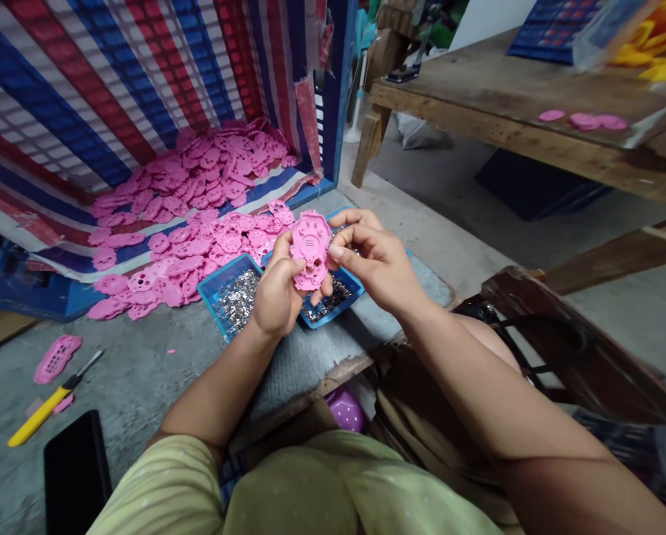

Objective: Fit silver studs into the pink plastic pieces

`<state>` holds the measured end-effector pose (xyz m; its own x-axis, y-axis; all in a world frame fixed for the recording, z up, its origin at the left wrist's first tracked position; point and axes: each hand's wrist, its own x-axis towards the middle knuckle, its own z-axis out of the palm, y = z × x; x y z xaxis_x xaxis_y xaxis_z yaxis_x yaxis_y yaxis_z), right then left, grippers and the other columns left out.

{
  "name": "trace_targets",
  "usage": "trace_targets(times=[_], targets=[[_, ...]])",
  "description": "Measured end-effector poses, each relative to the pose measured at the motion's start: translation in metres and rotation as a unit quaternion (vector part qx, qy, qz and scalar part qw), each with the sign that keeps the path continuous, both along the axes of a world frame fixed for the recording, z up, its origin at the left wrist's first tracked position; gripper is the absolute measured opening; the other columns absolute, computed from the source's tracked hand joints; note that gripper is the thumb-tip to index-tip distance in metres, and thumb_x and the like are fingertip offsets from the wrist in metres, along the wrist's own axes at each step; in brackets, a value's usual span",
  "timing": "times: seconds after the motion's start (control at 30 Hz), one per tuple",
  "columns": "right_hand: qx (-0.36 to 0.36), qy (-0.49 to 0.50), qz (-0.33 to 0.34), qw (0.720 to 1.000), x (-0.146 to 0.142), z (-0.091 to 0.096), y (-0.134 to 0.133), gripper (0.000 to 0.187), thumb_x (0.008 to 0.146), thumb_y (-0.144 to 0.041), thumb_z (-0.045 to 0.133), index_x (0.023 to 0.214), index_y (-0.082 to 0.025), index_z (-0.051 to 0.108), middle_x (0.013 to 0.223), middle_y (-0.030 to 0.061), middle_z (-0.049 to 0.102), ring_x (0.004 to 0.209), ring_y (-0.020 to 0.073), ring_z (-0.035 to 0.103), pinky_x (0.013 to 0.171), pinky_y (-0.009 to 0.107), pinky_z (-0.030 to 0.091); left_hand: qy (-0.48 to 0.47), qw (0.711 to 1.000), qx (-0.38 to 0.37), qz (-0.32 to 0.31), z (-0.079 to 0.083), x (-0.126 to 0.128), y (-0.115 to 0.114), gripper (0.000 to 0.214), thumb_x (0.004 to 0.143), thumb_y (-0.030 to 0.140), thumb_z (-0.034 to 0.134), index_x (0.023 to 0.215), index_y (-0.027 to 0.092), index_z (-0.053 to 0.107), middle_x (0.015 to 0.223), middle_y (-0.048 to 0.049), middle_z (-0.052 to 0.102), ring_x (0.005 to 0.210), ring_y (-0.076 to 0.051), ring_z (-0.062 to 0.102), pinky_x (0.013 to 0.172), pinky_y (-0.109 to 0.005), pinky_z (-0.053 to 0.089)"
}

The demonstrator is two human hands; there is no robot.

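My left hand (pixel 280 292) is closed round a pink plastic part (pixel 311 241), its thumb pressed on the lower left of the face. The part has a scalloped rim, holes and a round raised middle. At its right edge is my right hand (pixel 373 256), thumb and forefinger pinched together. Whatever is between those fingertips is too small to make out. Below the hands stand a blue tray (pixel 221 281) of small shiny metal pieces and another blue tray (pixel 338 318) of darker metal pieces, partly hidden by my hands.
A large heap of pink parts (pixel 199 174) spills from a striped-lined blue crate (pixel 341 96). At left lie a yellow-handled screwdriver (pixel 46 411), a black phone (pixel 76 475) and a loose pink part (pixel 57 358). A wooden table (pixel 478 89) stands at right.
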<state>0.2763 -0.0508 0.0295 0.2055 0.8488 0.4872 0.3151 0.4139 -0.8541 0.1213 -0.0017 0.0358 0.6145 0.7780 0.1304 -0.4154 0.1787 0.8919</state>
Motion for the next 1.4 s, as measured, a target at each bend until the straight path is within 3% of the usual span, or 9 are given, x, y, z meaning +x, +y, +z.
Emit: trace_targets(times=[0.17,0.47,0.67,1.2,1.4], targets=[[-0.023,-0.074,0.012,0.997,0.005,0.007,-0.004,0.031,0.09,-0.05,0.071,0.077,-0.022,0.067,0.146,0.009,0.058,0.144,0.0305,0.047,0.123,0.055,0.03,-0.004,1.0,0.006,-0.031,-0.003,0.0,-0.001,0.054,0.077,0.035,0.06,0.127,0.019,0.046,0.097,-0.0073,0.07,0.063,-0.018,0.069,0.038,-0.024,0.037],[-0.023,-0.142,0.008,0.99,0.006,0.01,-0.007,0.035,0.093,-0.055,0.066,0.081,-0.022,0.069,0.155,0.0087,0.055,0.148,0.033,0.044,0.124,0.058,0.029,-0.002,0.999,0.015,-0.039,-0.006,0.001,-0.001,0.051,0.08,0.038,0.059,0.126,0.02,0.045,0.101,-0.0087,0.069,0.068,-0.022,0.071,0.04,-0.024,0.038],[-0.02,-0.151,0.011,0.988,0.007,0.01,-0.007,0.036,0.093,-0.056,0.066,0.08,-0.022,0.069,0.153,0.0082,0.057,0.146,0.0338,0.045,0.123,0.059,0.029,0.002,0.999,0.01,-0.05,-0.007,0.0,-0.003,0.062,0.082,0.039,0.06,0.137,0.02,0.039,0.103,-0.0102,0.069,0.077,-0.025,0.073,0.043,-0.024,0.038],[-0.004,-0.108,-0.001,0.994,0.003,0.006,-0.006,0.027,0.089,-0.046,0.072,0.078,-0.023,0.066,0.142,0.009,0.061,0.138,0.0315,0.053,0.12,0.057,0.037,0.023,0.999,0.009,-0.033,-0.007,-0.001,-0.005,0.06,0.078,0.04,0.068,0.132,0.024,0.047,0.09,-0.0072,0.069,0.078,-0.026,0.072,0.046,-0.026,0.041],[0.015,-0.073,-0.015,0.997,-0.001,0.003,-0.004,0.031,0.086,-0.049,0.076,0.074,-0.023,0.065,0.13,0.0085,0.067,0.129,0.0296,0.059,0.116,0.055,0.043,0.023,0.999,0.029,-0.031,-0.012,0.0,-0.005,0.046,0.082,0.034,0.063,0.124,0.023,0.048,0.077,-0.0018,0.066,0.057,-0.019,0.065,0.045,-0.027,0.044]])
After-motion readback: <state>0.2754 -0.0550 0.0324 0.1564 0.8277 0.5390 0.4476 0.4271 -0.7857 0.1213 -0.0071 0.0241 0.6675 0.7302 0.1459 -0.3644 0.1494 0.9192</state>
